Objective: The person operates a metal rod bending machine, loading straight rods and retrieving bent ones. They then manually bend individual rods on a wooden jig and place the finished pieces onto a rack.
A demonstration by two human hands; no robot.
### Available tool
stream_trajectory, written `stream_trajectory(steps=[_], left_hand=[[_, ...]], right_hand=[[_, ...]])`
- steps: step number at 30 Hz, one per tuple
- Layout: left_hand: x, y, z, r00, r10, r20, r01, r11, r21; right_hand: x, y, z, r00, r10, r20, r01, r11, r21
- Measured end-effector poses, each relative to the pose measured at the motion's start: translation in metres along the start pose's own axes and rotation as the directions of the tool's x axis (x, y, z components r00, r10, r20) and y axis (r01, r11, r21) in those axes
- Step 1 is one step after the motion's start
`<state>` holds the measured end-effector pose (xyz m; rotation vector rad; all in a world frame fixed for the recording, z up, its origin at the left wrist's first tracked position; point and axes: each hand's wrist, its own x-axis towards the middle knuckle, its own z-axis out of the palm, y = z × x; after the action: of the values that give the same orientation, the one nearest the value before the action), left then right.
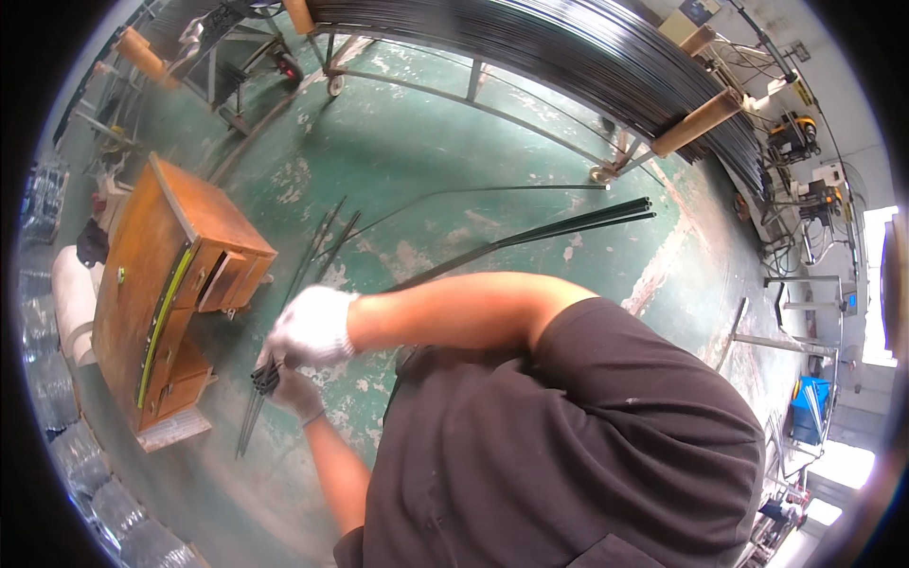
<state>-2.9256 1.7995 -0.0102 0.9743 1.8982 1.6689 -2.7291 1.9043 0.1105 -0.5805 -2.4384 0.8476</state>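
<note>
My left hand [296, 395], in a pale work glove, is closed around a bundle of thin black rods [266, 378], whose ends show between my hands. My right hand [313, 327], in a white glove, is closed on the same bundle just above; its fingertips are partly hidden. A long black rod bundle [568, 222] reaches out to the right past my right forearm, its far ends grouped together. My arm covers the stretch between, so I cannot tell for certain that it is the held bundle. More thin rods [320, 241] lie beyond my right hand.
Left of my hands stands a wooden desk [142, 312] with a yellow-green measuring strip [163, 327] along its edge. A wheeled metal rack [473, 80] carrying many long black rods [568, 57] spans the far side. Wrapped bundles line the left rim. A blue bin [810, 410] stands far right.
</note>
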Motion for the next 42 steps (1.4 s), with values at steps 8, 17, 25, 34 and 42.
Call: stream_trajectory(steps=[8,17,25,34,42], left_hand=[[0.006,0.008,0.003,0.999,0.025,-0.027,-0.02,0.987,0.159],[0.019,0.011,0.015,0.997,0.055,-0.062,-0.043,0.982,0.182],[0.021,0.015,0.02,0.995,0.041,-0.094,-0.02,0.976,0.215],[0.022,0.013,0.019,0.994,0.009,-0.113,0.014,0.98,0.198],[0.026,0.006,0.019,0.997,0.008,-0.077,0.008,0.979,0.204]], right_hand=[[-0.21,0.144,-0.235,0.173,0.98,-0.096,-0.541,0.013,-0.841],[-0.329,0.186,-0.246,0.069,0.988,0.138,-0.528,0.154,-0.835],[-0.278,0.119,-0.288,0.133,0.989,0.069,-0.472,0.125,-0.873],[-0.31,0.098,-0.314,0.254,0.964,0.073,-0.632,0.223,-0.743],[-0.328,0.092,-0.313,0.261,0.962,0.075,-0.632,0.229,-0.74]])
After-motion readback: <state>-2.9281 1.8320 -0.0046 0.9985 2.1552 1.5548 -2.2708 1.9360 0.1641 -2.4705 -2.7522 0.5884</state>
